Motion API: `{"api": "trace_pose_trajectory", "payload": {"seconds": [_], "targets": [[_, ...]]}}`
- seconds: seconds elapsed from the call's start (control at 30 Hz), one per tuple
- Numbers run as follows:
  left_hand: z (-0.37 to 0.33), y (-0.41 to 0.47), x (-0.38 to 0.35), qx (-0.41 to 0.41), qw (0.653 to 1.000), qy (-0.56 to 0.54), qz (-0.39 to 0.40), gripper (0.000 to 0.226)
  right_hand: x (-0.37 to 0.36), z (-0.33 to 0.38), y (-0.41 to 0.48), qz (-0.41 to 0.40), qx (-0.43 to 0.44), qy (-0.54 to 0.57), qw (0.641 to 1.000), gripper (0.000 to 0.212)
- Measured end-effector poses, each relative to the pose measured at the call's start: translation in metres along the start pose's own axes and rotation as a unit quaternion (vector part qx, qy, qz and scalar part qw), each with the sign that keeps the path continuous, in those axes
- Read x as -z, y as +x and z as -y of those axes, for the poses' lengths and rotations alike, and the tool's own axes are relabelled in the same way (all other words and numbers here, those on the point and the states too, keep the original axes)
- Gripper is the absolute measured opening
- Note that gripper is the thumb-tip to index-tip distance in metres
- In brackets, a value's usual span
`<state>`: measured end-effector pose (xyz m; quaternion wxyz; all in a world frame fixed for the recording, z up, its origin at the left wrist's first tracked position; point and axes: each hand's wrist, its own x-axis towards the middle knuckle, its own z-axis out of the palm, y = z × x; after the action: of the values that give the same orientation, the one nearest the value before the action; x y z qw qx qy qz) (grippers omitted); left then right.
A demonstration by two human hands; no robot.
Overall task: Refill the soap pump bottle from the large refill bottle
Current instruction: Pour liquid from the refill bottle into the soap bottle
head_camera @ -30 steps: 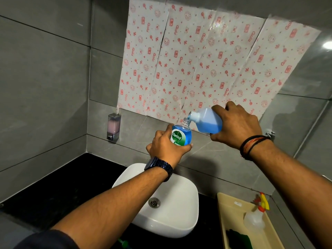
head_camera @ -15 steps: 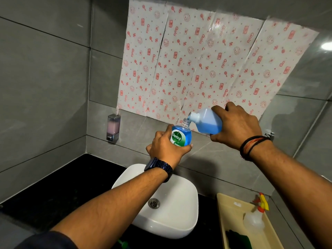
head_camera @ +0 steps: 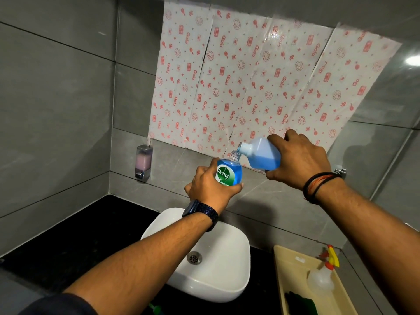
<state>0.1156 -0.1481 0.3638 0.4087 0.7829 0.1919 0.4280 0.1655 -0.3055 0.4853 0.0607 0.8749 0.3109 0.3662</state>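
Note:
My left hand (head_camera: 210,188) grips a small clear soap bottle (head_camera: 229,170) with a green Dettol label, blue liquid inside and no pump on its open neck. I hold it above the white basin. My right hand (head_camera: 297,160) grips the translucent refill bottle (head_camera: 263,155), tipped almost flat with its spout touching the small bottle's neck. Blue liquid lies along the refill bottle's lower side. My right hand hides the rear of the refill bottle.
A white basin (head_camera: 227,280) sits on a black counter (head_camera: 79,233) below my hands. A beige tray (head_camera: 293,271) at the right holds a spray bottle (head_camera: 322,278) and a dark cloth. A wall soap dispenser (head_camera: 143,162) hangs at the left.
Both hands and both bottles have stayed in almost the same pose. The refill bottle stays tipped against the small bottle's neck.

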Motion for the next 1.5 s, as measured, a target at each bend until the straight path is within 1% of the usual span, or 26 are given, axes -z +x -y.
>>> {"api": "trace_pose_trajectory", "payload": {"seconds": [1.5], "targets": [[-0.004,-0.003,0.004,0.005,1.000,0.005,-0.006,0.067,0.009,0.002,-0.003,0.005,0.004,0.002,1.000,0.082]]}}
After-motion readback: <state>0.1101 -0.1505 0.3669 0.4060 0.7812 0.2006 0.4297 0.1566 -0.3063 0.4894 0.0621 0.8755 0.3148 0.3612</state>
